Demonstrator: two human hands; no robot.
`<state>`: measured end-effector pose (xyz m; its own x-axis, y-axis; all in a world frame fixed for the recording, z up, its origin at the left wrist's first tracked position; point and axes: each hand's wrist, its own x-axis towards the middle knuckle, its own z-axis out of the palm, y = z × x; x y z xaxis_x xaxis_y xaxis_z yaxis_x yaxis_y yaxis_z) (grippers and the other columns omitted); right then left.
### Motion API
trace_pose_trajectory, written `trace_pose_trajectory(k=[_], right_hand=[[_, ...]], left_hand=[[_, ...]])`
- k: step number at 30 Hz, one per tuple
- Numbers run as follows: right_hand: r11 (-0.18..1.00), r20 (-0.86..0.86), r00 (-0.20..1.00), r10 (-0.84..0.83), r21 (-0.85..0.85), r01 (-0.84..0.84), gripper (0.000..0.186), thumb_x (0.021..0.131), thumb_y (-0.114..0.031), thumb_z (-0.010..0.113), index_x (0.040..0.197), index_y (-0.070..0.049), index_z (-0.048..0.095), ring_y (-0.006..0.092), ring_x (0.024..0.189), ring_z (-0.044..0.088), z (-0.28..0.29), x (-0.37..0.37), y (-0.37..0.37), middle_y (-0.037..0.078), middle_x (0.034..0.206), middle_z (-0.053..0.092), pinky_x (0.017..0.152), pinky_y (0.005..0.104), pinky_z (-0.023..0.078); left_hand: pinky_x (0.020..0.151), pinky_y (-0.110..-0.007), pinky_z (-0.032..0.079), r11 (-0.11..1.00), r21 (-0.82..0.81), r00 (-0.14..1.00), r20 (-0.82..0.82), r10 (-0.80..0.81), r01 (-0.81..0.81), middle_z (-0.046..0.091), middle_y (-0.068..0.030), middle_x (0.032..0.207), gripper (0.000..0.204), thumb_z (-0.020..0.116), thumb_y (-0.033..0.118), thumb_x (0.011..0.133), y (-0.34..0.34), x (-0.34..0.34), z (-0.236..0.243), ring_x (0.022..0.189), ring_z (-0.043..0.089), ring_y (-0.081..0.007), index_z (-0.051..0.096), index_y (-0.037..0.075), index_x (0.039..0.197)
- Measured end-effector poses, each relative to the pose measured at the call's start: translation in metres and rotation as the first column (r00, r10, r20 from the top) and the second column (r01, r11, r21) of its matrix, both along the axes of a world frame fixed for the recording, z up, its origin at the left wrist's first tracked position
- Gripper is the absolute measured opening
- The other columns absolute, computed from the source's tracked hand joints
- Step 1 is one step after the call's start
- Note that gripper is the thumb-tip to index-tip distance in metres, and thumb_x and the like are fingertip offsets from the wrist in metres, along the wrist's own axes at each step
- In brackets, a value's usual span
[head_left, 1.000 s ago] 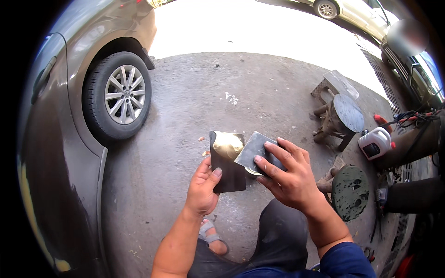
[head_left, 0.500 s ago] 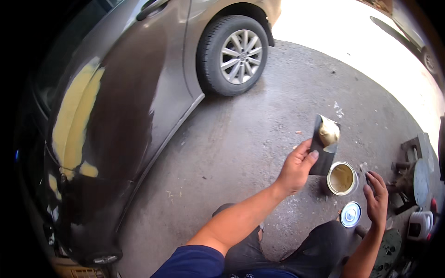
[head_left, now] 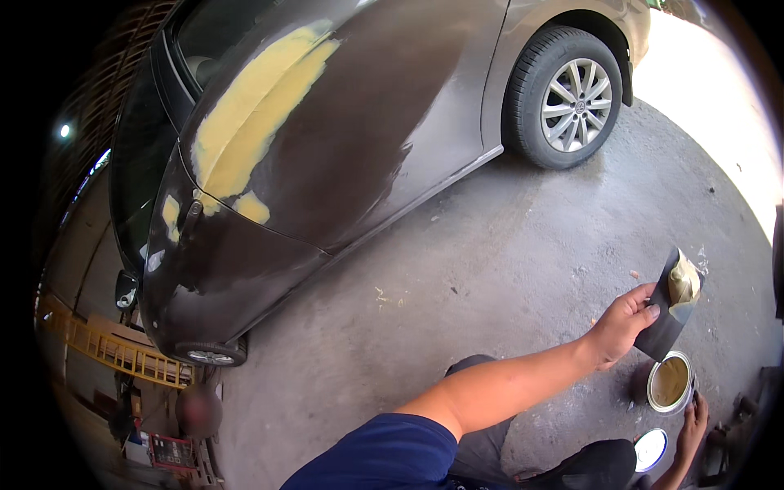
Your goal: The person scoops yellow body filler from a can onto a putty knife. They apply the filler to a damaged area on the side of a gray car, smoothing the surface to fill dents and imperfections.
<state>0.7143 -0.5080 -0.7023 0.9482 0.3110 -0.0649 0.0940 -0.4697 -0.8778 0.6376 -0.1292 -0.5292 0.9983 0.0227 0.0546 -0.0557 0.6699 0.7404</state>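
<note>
My left hand (head_left: 621, 325) holds a dark flat spreader (head_left: 659, 331) upright, with a lump of cream-yellow putty (head_left: 684, 284) on its upper part. Just below, an open round can (head_left: 670, 380) of tan putty stands on the floor. My right hand (head_left: 692, 429) is curled at the can's right side; what its fingers hold is hard to make out. The can's pale lid (head_left: 650, 449) lies beside it. The brown car's side panel (head_left: 384, 122) carries a long pale-yellow filler patch (head_left: 253, 110) with smaller patches below it.
The car's near wheel (head_left: 563, 102) is at upper right and its other wheel (head_left: 211, 354) at lower left. A yellow ladder (head_left: 122, 347) and assorted items lie behind the car at left. Grey concrete floor (head_left: 408, 310) runs between car and can; dark objects crowd the right edge.
My view has swung left, bringing the filler patches into sight. My right hand has left its earlier place beside the left hand's spreader and is now lower, by the can.
</note>
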Motion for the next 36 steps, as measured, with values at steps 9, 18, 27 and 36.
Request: trace_pose_trajectory(k=[9, 18, 27, 36], right_hand=[[0.751, 0.143, 0.986, 0.087, -0.659, 0.030, 0.042, 0.083, -0.027, 0.065, 0.123, -0.018, 0.062, 0.0354, 0.126, 0.042, 0.009, -0.007, 0.060, 0.011, 0.136, 0.049, 0.099, 0.0553, 0.037], [0.602, 0.179, 0.964, 0.198, -0.798, 0.025, 0.038, 0.084, -0.026, 0.062, 0.121, -0.021, 0.062, 0.0383, 0.126, 0.041, -0.038, -0.033, 0.046, 0.009, 0.134, 0.048, 0.094, 0.0559, 0.035], [0.578, 0.170, 0.985, 0.021, -0.806, 0.127, 0.036, 0.082, -0.017, 0.059, 0.118, -0.019, 0.063, 0.0382, 0.125, 0.042, 0.024, -0.048, 0.028, 0.012, 0.132, 0.050, 0.095, 0.0577, 0.035], [0.635, 0.055, 0.982, 0.183, 0.755, -0.160, 0.042, 0.096, -0.019, 0.051, 0.133, 0.000, 0.051, 0.0218, 0.121, 0.047, 0.173, -0.060, 0.076, 0.012, 0.133, 0.049, 0.103, 0.0369, 0.036]], left_hand=[[0.099, -0.040, 0.047, 0.987, -0.001, 0.976, -0.150, 0.158, -0.160, 0.059, -0.0102, 0.122, 0.033, 0.047, 0.005, 0.096, 0.017, -0.012, 0.017, 0.112, 0.059, -0.0216, 0.048, 0.006, 0.129], [0.099, -0.039, 0.046, 0.995, 0.015, 0.978, -0.180, 0.103, -0.102, 0.059, -0.0108, 0.122, 0.035, 0.048, 0.006, 0.096, 0.008, -0.013, 0.014, 0.112, 0.058, -0.0210, 0.047, 0.003, 0.130], [0.101, -0.042, 0.046, 1.000, -0.012, 0.985, -0.175, -0.015, 0.013, 0.058, -0.0115, 0.125, 0.035, 0.046, 0.003, 0.095, 0.002, -0.006, 0.002, 0.115, 0.057, -0.0228, 0.045, 0.005, 0.130], [0.098, -0.031, 0.044, 0.887, 0.077, 0.871, -0.245, -0.427, 0.456, 0.060, -0.0117, 0.122, 0.038, 0.054, 0.004, 0.094, -0.030, -0.004, -0.010, 0.112, 0.056, -0.0158, 0.047, -0.004, 0.131]])
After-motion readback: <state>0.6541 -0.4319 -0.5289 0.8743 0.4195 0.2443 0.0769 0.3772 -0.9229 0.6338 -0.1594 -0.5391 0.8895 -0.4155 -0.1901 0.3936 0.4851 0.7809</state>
